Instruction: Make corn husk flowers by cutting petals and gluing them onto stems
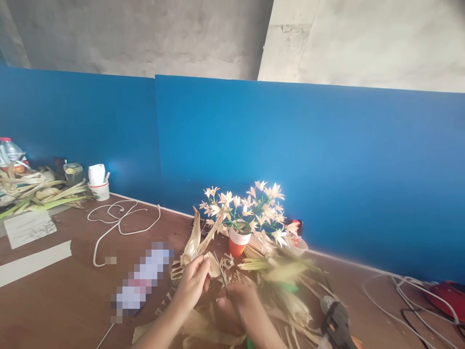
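Observation:
My left hand (193, 282) is closed on a pale dried corn husk (195, 241) whose long pointed tips stand up above my fingers. My right hand (238, 300) is closed around small scissors (222, 274), with the thin blades pointing up towards the husk's edge. Both hands hover low over a heap of husk strips and cut pieces (283, 291) on the brown table (65, 300). Just behind them stands an orange paper cup (238, 243) holding a bunch of cream husk flowers (250, 206) on green stems.
A black glue gun (336, 320) lies right of my hands. White cables (119, 220) loop on the table at left, more cables and a red object (448, 296) at far right. At far left are husks (34, 194), a white cup (99, 186), a bottle (10, 152) and papers (31, 228). A blue panel (290, 160) backs the table.

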Demonstrator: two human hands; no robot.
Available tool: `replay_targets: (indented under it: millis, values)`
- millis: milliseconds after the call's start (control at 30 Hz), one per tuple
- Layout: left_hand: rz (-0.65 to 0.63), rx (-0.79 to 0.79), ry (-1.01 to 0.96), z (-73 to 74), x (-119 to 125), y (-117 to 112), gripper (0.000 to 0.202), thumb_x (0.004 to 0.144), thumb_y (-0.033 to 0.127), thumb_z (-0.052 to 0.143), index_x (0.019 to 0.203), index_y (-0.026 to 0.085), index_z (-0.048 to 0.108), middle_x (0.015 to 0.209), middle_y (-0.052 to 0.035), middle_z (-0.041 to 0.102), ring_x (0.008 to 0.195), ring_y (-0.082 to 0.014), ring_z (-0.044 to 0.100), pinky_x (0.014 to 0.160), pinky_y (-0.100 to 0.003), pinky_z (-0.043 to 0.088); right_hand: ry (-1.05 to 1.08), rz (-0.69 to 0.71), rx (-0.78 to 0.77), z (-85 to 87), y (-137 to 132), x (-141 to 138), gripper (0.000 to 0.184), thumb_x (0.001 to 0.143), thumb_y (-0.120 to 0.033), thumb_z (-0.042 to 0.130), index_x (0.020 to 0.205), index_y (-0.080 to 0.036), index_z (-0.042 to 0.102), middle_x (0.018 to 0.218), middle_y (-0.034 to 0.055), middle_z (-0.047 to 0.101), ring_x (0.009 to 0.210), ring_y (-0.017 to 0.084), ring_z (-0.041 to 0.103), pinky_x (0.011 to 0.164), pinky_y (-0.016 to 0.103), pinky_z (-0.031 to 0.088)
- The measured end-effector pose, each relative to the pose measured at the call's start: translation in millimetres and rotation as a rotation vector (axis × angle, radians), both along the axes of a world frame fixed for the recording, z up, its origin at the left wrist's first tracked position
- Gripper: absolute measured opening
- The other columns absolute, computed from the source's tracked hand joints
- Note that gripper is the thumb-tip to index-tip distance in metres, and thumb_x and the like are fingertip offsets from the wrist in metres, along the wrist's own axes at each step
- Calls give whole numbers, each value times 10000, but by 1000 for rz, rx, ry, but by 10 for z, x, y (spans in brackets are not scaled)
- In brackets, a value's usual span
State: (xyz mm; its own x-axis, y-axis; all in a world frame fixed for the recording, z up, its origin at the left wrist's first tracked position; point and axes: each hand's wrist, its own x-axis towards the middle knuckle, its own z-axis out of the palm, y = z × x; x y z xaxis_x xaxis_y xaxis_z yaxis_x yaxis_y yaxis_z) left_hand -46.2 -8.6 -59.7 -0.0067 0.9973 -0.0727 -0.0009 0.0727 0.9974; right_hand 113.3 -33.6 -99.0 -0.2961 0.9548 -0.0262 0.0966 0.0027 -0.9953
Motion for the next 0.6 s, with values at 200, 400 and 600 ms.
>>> replay_targets:
  millis: [200, 400, 600]
  values:
    - [3, 10, -5, 48, 4, -19, 348, 780, 519, 531, 635, 209, 465, 541, 43, 496, 409, -84, 413, 404, -204, 254, 24, -36, -65, 73, -10, 30, 540, 600, -648, 732, 805, -149, 706, 447, -28, 494, 443, 132, 483, 444, 234, 403]
    - [-14, 20, 26, 44, 0, 2, 370, 779, 545, 509, 624, 215, 444, 514, 50, 478, 402, -84, 385, 392, -204, 221, 9, -46, -60, 178, -26, 15, 524, 578, -639, 748, 730, -144, 675, 503, -19, 523, 506, 130, 501, 489, 230, 415]
    - [-44, 30, 67, 50, -33, 9, 382, 797, 568, 497, 637, 227, 433, 458, 77, 387, 416, -105, 400, 419, -220, 243, -18, -29, -61, 276, -44, 12, 512, 577, -629, 749, 669, -136, 647, 543, -13, 531, 537, 122, 496, 498, 218, 397]
